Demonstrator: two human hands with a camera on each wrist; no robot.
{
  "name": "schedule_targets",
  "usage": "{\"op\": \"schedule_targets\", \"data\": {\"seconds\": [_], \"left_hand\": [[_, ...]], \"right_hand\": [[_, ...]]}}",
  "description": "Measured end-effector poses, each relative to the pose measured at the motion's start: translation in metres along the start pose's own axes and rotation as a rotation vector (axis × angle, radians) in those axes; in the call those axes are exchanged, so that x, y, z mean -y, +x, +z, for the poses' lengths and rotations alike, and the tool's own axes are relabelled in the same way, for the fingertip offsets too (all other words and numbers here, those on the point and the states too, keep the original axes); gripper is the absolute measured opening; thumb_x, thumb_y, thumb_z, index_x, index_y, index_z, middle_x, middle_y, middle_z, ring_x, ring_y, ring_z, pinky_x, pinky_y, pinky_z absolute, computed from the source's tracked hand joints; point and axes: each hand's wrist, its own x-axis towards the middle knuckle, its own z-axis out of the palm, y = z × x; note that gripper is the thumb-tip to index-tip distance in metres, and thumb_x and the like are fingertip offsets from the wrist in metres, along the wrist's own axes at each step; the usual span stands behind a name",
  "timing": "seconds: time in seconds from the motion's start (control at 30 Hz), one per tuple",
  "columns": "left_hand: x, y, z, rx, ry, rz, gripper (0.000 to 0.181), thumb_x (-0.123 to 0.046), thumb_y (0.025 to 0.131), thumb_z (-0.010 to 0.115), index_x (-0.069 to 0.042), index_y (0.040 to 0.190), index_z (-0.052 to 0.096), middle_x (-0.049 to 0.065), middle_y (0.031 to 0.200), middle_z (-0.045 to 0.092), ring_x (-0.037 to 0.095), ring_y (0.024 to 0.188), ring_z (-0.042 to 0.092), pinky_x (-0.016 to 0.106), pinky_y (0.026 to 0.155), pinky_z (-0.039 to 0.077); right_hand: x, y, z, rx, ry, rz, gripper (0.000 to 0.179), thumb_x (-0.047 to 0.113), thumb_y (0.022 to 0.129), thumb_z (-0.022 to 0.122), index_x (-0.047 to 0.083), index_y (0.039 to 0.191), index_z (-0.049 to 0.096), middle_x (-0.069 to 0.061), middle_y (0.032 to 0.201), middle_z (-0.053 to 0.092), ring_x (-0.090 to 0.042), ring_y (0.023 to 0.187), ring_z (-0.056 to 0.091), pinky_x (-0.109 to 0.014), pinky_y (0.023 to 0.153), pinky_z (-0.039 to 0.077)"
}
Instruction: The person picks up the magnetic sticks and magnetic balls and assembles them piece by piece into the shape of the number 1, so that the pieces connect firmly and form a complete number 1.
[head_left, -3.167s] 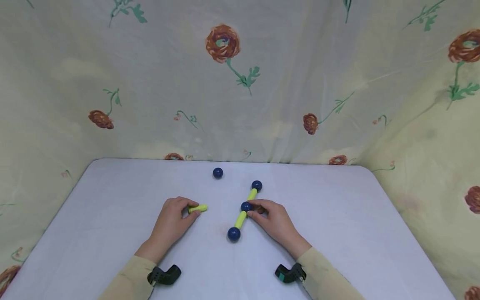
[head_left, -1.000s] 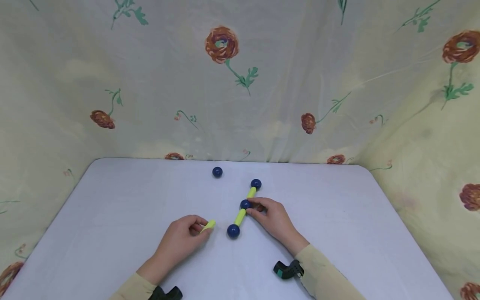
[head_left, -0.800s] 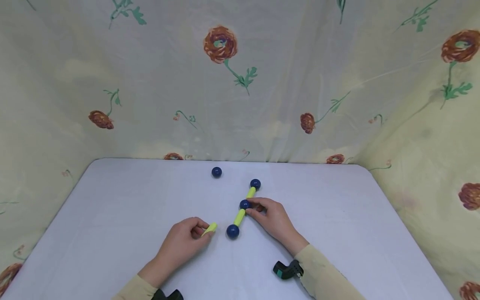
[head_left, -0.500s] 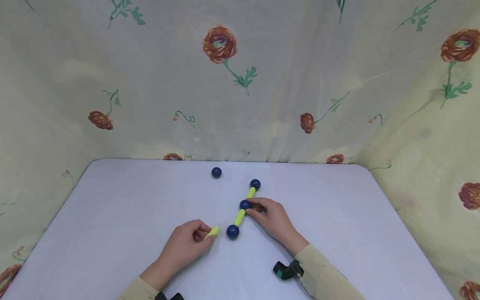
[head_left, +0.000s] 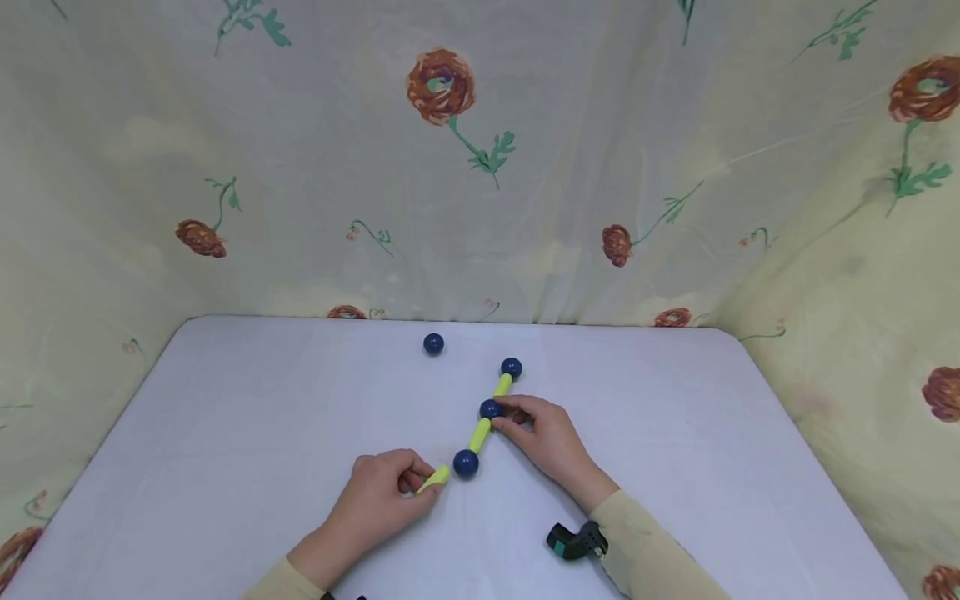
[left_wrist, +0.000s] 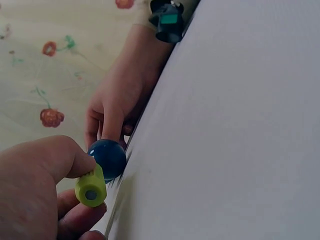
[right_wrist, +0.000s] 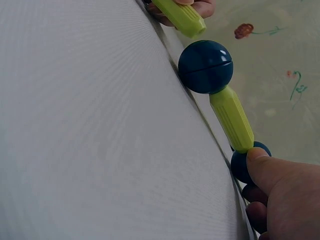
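A chain of three dark blue balls joined by two yellow-green magnetic rods lies slantwise on the white table. My right hand (head_left: 549,437) pinches its middle ball (head_left: 491,409) between thumb and fingers. Nearest me is the chain's front ball (head_left: 466,463); the far ball (head_left: 512,367) sits at the other end. My left hand (head_left: 388,500) holds a loose yellow-green magnetic rod (left_wrist: 91,189), its silvery round end showing in the left wrist view. In the right wrist view this rod's tip points at the front ball with a small gap between them.
A single blue ball (head_left: 433,344) rests near the table's back edge, left of the chain. Behind the table (head_left: 247,417) hangs a flowered cloth (head_left: 315,150). Each wrist bears a dark camera; the right one (head_left: 576,540) shows over the table.
My left hand has carried the loose rod toward me and to the right, up beside the front ball. The right hand and the chain have stayed in place.
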Motion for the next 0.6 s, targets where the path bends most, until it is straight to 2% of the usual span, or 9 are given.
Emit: {"op": "schedule_targets", "data": {"seconds": [0.37, 0.6], "left_hand": [[-0.009, 0.000, 0.007, 0.001, 0.069, 0.009, 0.010, -0.033, 0.080, 0.080, -0.029, 0.082, 0.071, -0.026, 0.066, 0.055, -0.004, 0.060, 0.048, 0.038, 0.078, 0.037], [-0.015, 0.000, 0.011, 0.038, 0.104, -0.043, 0.011, -0.034, 0.081, 0.078, -0.026, 0.083, 0.070, -0.023, 0.067, 0.056, -0.001, 0.058, 0.046, 0.040, 0.079, 0.033]], "right_hand": [[-0.001, 0.000, 0.000, -0.009, -0.004, -0.015, 0.031, 0.027, 0.090, 0.075, 0.022, 0.120, 0.071, 0.014, 0.095, 0.067, 0.000, 0.083, 0.060, -0.028, 0.075, 0.051], [0.000, 0.000, -0.001, -0.001, -0.003, -0.010, 0.031, 0.028, 0.090, 0.075, 0.022, 0.120, 0.071, 0.015, 0.095, 0.067, -0.001, 0.083, 0.059, -0.028, 0.074, 0.051]]}}
